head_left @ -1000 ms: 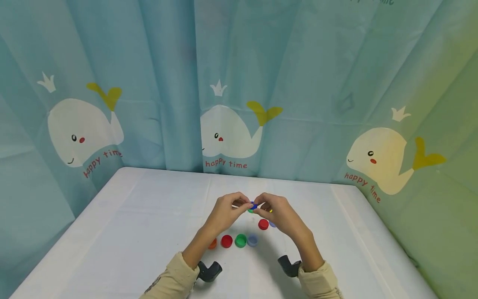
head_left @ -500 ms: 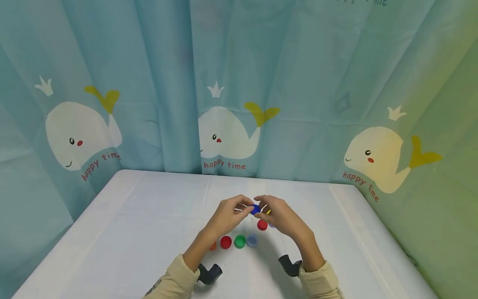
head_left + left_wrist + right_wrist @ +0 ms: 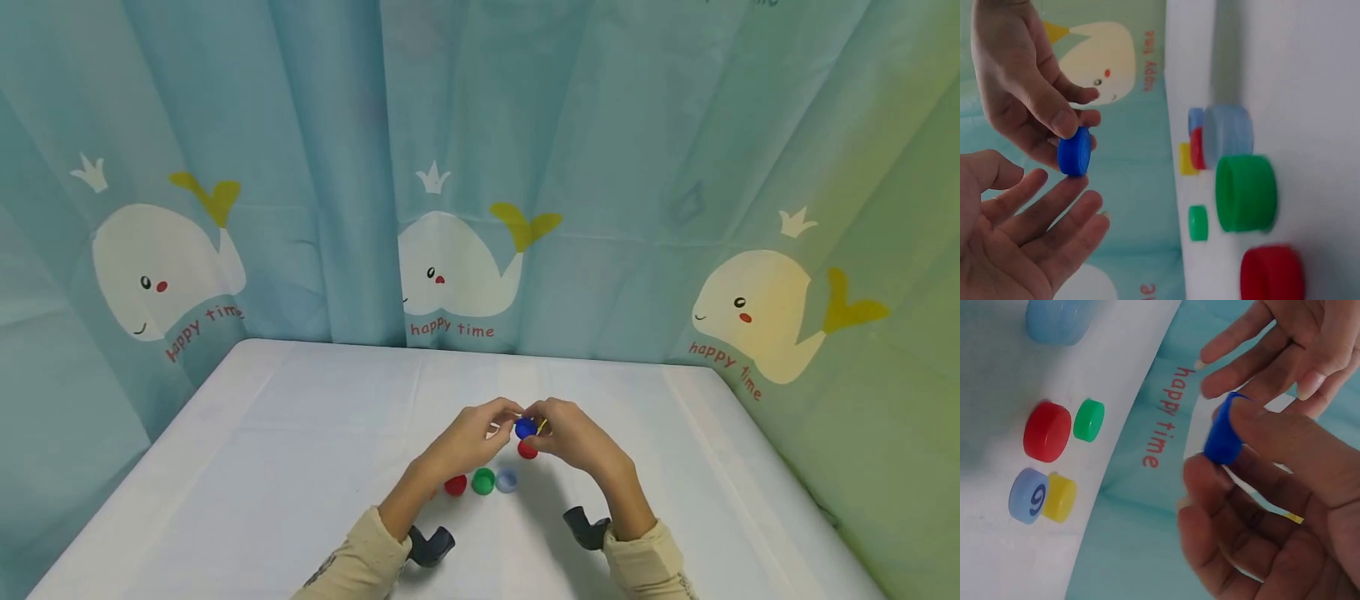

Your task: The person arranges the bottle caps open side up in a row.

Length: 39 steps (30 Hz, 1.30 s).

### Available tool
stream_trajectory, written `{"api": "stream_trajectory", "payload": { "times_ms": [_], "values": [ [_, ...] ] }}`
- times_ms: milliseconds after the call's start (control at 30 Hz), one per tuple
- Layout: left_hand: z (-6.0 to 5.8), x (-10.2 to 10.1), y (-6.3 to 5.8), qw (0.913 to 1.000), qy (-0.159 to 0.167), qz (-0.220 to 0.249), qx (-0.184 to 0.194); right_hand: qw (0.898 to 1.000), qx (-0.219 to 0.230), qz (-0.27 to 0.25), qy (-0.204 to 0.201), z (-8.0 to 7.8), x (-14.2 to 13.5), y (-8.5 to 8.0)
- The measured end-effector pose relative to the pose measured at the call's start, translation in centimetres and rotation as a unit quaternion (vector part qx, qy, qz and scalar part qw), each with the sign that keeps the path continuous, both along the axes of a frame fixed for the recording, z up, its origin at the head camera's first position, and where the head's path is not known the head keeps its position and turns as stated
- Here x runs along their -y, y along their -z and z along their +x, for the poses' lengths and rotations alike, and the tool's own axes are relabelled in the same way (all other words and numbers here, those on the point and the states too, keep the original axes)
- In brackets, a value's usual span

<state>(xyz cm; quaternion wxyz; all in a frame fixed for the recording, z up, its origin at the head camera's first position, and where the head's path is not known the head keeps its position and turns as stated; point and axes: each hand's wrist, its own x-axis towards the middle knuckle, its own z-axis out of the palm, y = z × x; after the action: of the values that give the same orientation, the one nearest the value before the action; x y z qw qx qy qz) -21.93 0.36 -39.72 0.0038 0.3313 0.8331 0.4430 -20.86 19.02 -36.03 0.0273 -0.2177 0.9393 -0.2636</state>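
A blue bottle cap [image 3: 526,428] is held up above the table between the two hands. My right hand [image 3: 573,433] pinches the cap between thumb and fingers, as the right wrist view shows with the blue cap [image 3: 1225,434] tilted on edge. My left hand [image 3: 465,437] is beside it on the left. In the left wrist view, the left hand [image 3: 1029,231] has its fingers extended and spread, one fingertip right at the cap's lower edge and its thumb apart from it. A red cap [image 3: 528,450] lies on the table just below the hands.
On the white table [image 3: 300,467] a nearer row has a red cap [image 3: 455,485], a green cap [image 3: 483,481] and a pale blue cap [image 3: 507,480]. Farther back are a yellow cap [image 3: 1063,497], a marked light blue cap [image 3: 1029,495] and a small green cap [image 3: 1089,420]. A curtain [image 3: 300,167] hangs behind.
The blue cap has shifted right and slightly nearer. My left thumb and fingers, earlier pinching it, have let go, and my right hand has taken hold of it.
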Motion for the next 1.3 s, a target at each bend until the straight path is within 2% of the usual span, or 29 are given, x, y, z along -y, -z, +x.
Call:
{"api": "stream_trajectory", "payload": {
  "times_ms": [267,367,467,600,700,800,1000,1100,1300],
  "values": [
    [0.6,-1.4,0.7,0.9997,0.007,-0.02,-0.011,1.0,-0.001,0.016,-0.018,0.3,-0.9,0.3],
    [0.8,-1.6,0.9,0.9996,0.006,-0.027,-0.001,1.0,0.006,0.021,-0.014,0.4,-1.0,0.4],
    [0.8,-1.7,1.2,0.9979,0.013,-0.063,0.01,0.999,0.025,0.04,0.007,0.6,-0.7,0.7],
    [0.7,-1.7,1.5,0.9914,0.041,-0.121,0.026,0.994,0.059,0.091,0.034,0.6,0.0,1.0],
    [0.7,-1.6,1.7,0.9869,0.055,-0.148,0.035,0.99,0.076,0.117,0.037,0.5,0.3,1.4],
    [0.7,-1.6,1.9,0.9811,0.059,-0.183,0.021,0.988,0.08,0.128,0.037,0.2,0.5,1.8],
    [0.8,-1.8,2.3,0.9623,0.056,-0.266,-0.014,0.981,0.127,0.137,0.056,0.0,0.8,2.6],
    [0.8,-2.1,2.5,0.9583,0.058,-0.279,-0.025,0.977,0.142,0.143,0.062,0.0,1.0,2.9],
    [1.0,-2.3,2.5,0.9551,0.056,-0.288,-0.038,0.979,0.138,0.142,0.055,0.0,1.1,3.3]
  ]
}}
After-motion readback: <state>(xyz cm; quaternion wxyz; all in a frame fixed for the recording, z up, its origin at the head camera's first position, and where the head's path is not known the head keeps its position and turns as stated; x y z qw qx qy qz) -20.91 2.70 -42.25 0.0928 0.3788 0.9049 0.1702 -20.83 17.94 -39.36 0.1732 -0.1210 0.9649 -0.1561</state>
